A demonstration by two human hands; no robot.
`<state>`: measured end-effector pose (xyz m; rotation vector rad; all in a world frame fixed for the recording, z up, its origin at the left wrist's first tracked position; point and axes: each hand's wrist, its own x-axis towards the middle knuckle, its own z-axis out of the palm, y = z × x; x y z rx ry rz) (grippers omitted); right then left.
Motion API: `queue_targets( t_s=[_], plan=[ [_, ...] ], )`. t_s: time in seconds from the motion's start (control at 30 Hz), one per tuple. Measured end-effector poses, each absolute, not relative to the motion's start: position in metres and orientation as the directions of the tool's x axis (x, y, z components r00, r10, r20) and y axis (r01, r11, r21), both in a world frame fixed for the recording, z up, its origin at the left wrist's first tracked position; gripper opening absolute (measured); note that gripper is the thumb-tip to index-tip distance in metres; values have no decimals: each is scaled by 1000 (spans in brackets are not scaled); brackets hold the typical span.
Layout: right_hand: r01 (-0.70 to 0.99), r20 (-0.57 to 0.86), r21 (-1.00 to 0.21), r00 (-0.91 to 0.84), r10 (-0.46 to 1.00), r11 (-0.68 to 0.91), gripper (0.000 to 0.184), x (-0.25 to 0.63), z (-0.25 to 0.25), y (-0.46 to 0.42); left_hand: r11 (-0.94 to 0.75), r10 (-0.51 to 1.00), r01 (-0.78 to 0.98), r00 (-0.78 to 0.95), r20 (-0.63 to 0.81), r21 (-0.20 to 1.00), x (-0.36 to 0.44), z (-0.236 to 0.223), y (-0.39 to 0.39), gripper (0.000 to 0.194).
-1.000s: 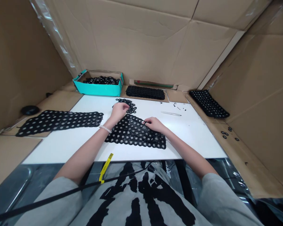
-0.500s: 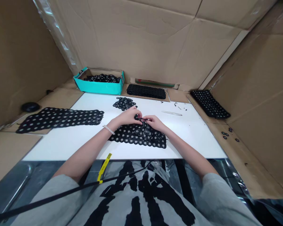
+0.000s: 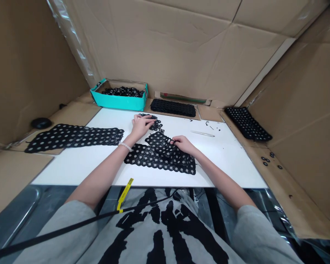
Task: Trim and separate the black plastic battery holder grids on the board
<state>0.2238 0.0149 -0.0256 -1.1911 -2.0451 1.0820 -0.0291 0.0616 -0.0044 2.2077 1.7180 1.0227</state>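
Black ring-patterned mat [image 3: 143, 159] is lying on a white counter [image 3: 225, 165], its folded upper layer [image 3: 159, 142] being held clear by the right hand [image 3: 183, 145], grip closed on the edge; the left hand [image 3: 141, 126], half-open, is resting on loose black rings [image 3: 156, 125].

Matt black plastic rings [image 3: 143, 157] on smooth white board [image 3: 225, 165], rough cardboard walls [image 3: 159, 47]

Soft, bright light is filling the scene evenly, with no clear source in view, and only faint shadows are gathering in the creases of the cardboard walls [image 3: 165, 47]. The white counter [image 3: 225, 163] is glowing close to overexposure, while a plastic sheet [image 3: 277, 209] is throwing streaky glare at lower right. The wide lens is bowing and stretching everything toward the frame edges. Fine detail in the black mesh [image 3: 159, 161] is softening slightly, though nothing is badly blurred.
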Motion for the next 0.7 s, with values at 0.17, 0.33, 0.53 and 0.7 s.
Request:
queue_targets(
  t_s=[0.17,0.33,0.53,0.7],
  plan=[
    [325,78,-903,-520,850,282,21,224,-21,16,-580,811,675,535,238,456,-16,-8,52,45],
    [328,58,-911,-496,867,248,20,224,-19,17,-627,752,623,642,152,468,-7,-3,45,39],
    [414,96,-850,-487,868,326,37,217,-17,8,-628,751,621,641,158,468,-6,-1,41,44],
    [387,78,-871,-501,862,304,39,216,-15,6,-672,724,591,649,233,446,-4,4,36,35]
  ],
)
